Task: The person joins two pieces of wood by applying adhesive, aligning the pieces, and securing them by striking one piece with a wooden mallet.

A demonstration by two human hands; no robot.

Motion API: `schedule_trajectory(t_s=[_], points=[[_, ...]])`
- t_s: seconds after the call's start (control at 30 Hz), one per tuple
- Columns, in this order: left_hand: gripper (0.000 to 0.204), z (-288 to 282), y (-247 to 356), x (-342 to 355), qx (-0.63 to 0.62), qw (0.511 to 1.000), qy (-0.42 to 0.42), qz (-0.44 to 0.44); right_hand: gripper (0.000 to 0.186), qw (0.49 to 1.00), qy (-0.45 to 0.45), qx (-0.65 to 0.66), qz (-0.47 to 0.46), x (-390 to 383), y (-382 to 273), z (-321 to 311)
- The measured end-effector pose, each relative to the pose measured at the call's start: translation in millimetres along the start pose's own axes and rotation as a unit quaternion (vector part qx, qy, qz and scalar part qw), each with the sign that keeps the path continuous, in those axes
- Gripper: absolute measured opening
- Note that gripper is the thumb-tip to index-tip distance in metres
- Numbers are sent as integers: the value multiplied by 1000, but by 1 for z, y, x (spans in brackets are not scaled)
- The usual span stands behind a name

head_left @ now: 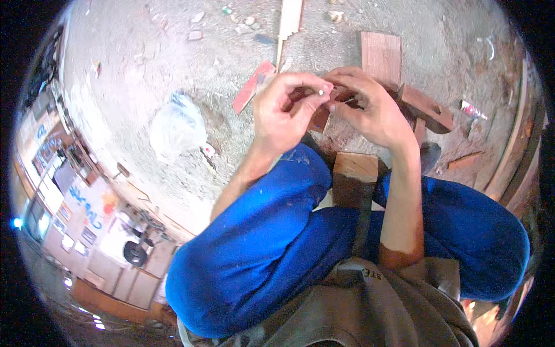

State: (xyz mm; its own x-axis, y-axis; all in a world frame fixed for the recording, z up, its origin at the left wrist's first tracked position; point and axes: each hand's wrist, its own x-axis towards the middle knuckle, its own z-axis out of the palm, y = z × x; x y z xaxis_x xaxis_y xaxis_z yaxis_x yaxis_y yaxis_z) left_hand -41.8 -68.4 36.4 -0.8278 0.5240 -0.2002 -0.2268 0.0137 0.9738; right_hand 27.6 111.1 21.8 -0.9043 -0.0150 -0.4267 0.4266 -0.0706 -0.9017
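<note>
My left hand (284, 113) is closed, thumb and index finger pinched round a small pale piece (321, 92), too small to name clearly. Close beside it at the upper middle, my right hand (373, 115) has curled fingers; whatever they hold is hidden. Below and behind my fingers is a brown wooden piece (318, 122). A flat reddish board (381, 55) lies beyond the right hand, next to a notched wooden block (430, 113). Between my knees stands a square timber block (354, 168). A pink-faced flat piece (248, 92) rests left of my hands.
A crumpled plastic bag (173, 127) lies on the dusty ground to the left. A pale strip (289, 20) points away at the top. A small tube (471, 110) and long timbers (514, 133) are at the right. Cluttered boards and tools (87, 208) fill the lower left.
</note>
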Motion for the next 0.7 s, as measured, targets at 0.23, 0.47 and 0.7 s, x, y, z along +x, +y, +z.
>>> schedule_trajectory(t_s=[0.23, 0.47, 0.7], points=[[24, 2, -15, -7, 164, 970, -7, 177, 41, 996, 68, 34, -37, -5, 8, 8], [31, -3, -13, -26, 137, 981, 7, 138, 42, 982, 97, 160, 6, -13, 20, 22], [32, -8, -21, -19, 157, 968, -6, 195, 41, 979, 118, 166, -9, -13, 23, 24]])
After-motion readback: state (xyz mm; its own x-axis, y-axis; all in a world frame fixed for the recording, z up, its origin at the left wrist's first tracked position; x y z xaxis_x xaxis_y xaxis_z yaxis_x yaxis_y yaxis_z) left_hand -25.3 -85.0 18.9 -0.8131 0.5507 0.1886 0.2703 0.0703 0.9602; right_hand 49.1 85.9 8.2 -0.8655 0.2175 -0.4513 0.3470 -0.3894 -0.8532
